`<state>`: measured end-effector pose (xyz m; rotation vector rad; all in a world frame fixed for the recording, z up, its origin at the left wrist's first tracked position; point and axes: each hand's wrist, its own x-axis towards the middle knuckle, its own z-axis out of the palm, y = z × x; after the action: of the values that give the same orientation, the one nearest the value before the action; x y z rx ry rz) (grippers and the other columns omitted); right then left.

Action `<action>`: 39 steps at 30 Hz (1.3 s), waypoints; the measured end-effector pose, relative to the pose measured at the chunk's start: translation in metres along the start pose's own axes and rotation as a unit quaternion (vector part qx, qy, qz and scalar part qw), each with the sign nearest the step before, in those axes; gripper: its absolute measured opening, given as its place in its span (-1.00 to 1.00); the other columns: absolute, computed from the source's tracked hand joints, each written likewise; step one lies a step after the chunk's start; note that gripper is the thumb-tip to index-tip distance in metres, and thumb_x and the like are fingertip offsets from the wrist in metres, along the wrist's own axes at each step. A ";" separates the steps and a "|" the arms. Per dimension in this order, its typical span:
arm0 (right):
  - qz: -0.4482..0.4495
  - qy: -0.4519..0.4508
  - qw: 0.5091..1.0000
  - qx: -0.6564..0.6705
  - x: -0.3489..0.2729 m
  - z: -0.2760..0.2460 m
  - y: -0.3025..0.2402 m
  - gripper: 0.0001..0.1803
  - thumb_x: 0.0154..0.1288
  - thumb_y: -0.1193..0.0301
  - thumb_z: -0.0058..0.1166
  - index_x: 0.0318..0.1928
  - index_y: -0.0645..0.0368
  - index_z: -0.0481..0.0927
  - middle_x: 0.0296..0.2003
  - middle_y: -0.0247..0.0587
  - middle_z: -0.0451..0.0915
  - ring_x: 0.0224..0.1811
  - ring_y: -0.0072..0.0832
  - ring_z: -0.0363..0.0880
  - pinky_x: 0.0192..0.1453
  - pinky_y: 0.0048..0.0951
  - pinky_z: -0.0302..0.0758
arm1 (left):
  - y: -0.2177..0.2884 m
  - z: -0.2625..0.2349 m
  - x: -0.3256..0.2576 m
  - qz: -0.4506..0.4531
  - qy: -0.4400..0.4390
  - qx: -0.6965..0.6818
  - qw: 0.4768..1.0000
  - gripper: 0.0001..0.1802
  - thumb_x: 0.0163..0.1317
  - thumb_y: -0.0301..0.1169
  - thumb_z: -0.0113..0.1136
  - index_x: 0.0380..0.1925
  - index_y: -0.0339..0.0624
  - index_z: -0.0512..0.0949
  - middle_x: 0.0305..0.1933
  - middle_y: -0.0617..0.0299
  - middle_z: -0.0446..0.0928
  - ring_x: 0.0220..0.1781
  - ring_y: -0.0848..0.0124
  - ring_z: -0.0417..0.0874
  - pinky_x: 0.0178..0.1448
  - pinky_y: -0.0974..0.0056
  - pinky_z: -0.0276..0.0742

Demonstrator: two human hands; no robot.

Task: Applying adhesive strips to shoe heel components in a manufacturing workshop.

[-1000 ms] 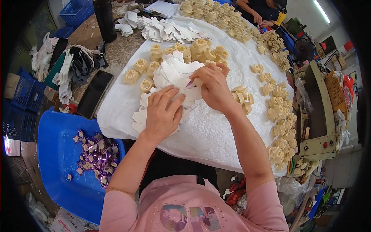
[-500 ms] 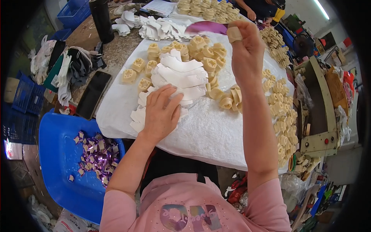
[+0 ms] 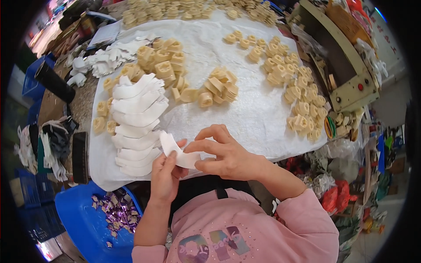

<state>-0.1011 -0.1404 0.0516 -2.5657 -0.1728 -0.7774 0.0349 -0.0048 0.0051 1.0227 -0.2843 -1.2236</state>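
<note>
My left hand (image 3: 166, 172) pinches a curved white strip (image 3: 168, 143) between thumb and fingers, just above the near edge of the cloth-covered table. On the strip's right end close the thumb and fingertips of my right hand (image 3: 228, 153), its other fingers bent above. Left of the hands lies a fanned stack of similar white curved strips (image 3: 139, 105). Behind it is a heap of hollow beige moulded pieces (image 3: 161, 57). A smaller cluster of beige pieces (image 3: 218, 87) sits farther to the right. The strip's underside is hidden.
A blue tub (image 3: 79, 215) at the lower left holds shiny purple pieces (image 3: 120, 212). More beige pieces (image 3: 302, 94) line the table's right side. A black bottle (image 3: 55, 82), a phone (image 3: 80, 158) and gloves (image 3: 55, 142) lie left. A machine (image 3: 351, 57) stands right.
My right hand has come down from the upper right to the strip; the purple strip and beige piece there are out of sight. My left hand has left the stack and grips a strip. The view has shifted.
</note>
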 end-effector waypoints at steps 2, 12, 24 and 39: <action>0.018 -0.029 0.999 -0.007 -0.016 -0.005 0.001 -0.78 -0.08 0.55 0.16 -0.34 0.05 0.52 0.02 -0.25 0.42 0.01 -0.14 0.33 0.05 -0.18 0.30 | -0.010 0.011 0.002 -0.037 0.012 -0.032 0.999 -0.64 0.38 -0.33 -0.11 0.02 -0.37 0.45 -0.28 0.23 0.54 -0.45 0.59 0.47 -0.44 0.49 0.36; 0.350 0.287 0.886 -0.104 -0.045 -0.004 0.102 -0.37 0.08 0.50 0.15 0.22 0.10 0.32 0.00 -0.05 0.41 0.06 -0.23 0.42 0.12 -0.28 0.39 | -0.029 0.031 0.016 0.063 0.025 -0.002 0.998 -0.56 0.42 -0.21 -0.15 0.01 -0.40 0.43 -0.41 0.23 0.46 -0.59 0.57 0.32 -0.55 0.46 0.14; 0.542 0.235 0.803 -0.075 -0.063 -0.007 0.088 -0.32 -0.11 0.29 0.25 0.10 0.19 0.39 -0.13 0.04 0.53 -0.09 -0.13 0.53 -0.04 -0.24 0.47 | -0.034 0.018 0.017 0.063 0.036 0.043 0.996 -0.56 0.41 -0.21 -0.13 -0.04 -0.44 0.46 -0.40 0.19 0.51 -0.53 0.59 0.38 -0.51 0.50 0.20; 0.375 0.181 0.888 -0.194 -0.047 0.033 0.043 -0.34 -0.09 0.49 0.34 0.09 0.08 0.36 -0.10 -0.14 0.43 0.00 -0.20 0.38 0.14 -0.17 0.30 | -0.049 0.025 0.031 0.201 -0.015 0.017 0.979 -0.53 0.47 -0.21 -0.32 0.05 -0.39 0.41 0.04 -0.02 0.50 0.14 0.28 0.47 0.17 0.22 0.34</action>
<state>-0.1139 -0.1631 -0.0150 -2.4376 1.1248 -1.0031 -0.0021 -0.0431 -0.0283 0.9226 -0.5108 -0.8689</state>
